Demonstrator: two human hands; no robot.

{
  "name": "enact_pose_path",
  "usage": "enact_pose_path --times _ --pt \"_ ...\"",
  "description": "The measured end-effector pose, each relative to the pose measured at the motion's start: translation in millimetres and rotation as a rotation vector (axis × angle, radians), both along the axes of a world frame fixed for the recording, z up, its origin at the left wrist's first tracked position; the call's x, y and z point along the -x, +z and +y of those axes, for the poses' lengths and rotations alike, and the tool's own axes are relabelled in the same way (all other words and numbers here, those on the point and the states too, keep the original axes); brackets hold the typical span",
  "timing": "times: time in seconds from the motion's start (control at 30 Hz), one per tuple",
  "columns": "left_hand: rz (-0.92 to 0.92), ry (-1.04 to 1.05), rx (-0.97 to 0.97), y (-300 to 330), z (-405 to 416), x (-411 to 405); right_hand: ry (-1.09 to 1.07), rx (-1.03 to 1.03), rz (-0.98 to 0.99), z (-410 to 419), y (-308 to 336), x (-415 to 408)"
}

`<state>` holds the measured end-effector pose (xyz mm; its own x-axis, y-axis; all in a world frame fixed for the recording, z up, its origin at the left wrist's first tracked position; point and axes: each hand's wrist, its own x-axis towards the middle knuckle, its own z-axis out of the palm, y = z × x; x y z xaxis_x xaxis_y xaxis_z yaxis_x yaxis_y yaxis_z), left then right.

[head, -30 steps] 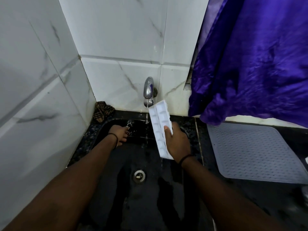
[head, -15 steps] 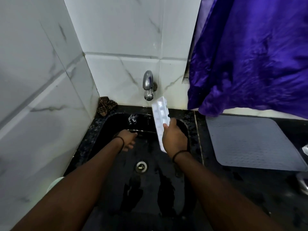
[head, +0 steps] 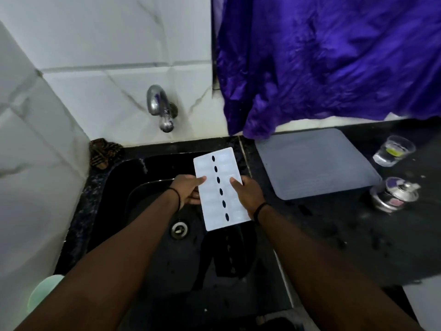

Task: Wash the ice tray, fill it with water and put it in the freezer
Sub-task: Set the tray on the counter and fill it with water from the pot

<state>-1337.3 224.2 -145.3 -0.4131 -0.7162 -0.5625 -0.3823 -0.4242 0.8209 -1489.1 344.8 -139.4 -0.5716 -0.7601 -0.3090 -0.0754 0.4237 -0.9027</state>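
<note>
While the black sink (head: 152, 247) gapes below and the tap (head: 160, 108) shows no stream, the white ice tray (head: 220, 187) hangs level over the basin, pinched at its long edges by the left hand (head: 188, 191) and right hand (head: 248, 195). Each grip is only thumb and fingers; wet plastic could slip, or a tilt might spill any water from the cells.

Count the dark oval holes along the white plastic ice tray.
6, in one line down the middle of the white plastic ice tray, from its far end to its near end; none looks hidden by either hand.
</note>
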Motion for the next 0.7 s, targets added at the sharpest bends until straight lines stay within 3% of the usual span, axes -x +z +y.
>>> enact_pose_path --times 0.1,0.2,0.43,0.57,0.7 --pt "-0.028 -0.159 -0.062 15.1 6.6 23.6 -0.017 -0.043 0.130 18.4 -1.1 37.1" --pt "-0.137 -0.302 -0.110 20.6 16.5 43.6 0.129 -0.064 0.134 33.5 2.8 82.9" --pt "-0.237 -0.306 0.044 -5.2 49.3 97.3 0.532 -0.202 0.241 46.7 3.9 182.5" --pt "-0.420 -0.394 -0.098 -25.3 82.0 119.2 0.601 -0.256 0.291 56.9 -19.9 206.9" --pt "-0.462 -0.391 -0.238 -35.5 110.1 132.1 0.592 -0.259 0.344 63.7 -36.6 221.2"
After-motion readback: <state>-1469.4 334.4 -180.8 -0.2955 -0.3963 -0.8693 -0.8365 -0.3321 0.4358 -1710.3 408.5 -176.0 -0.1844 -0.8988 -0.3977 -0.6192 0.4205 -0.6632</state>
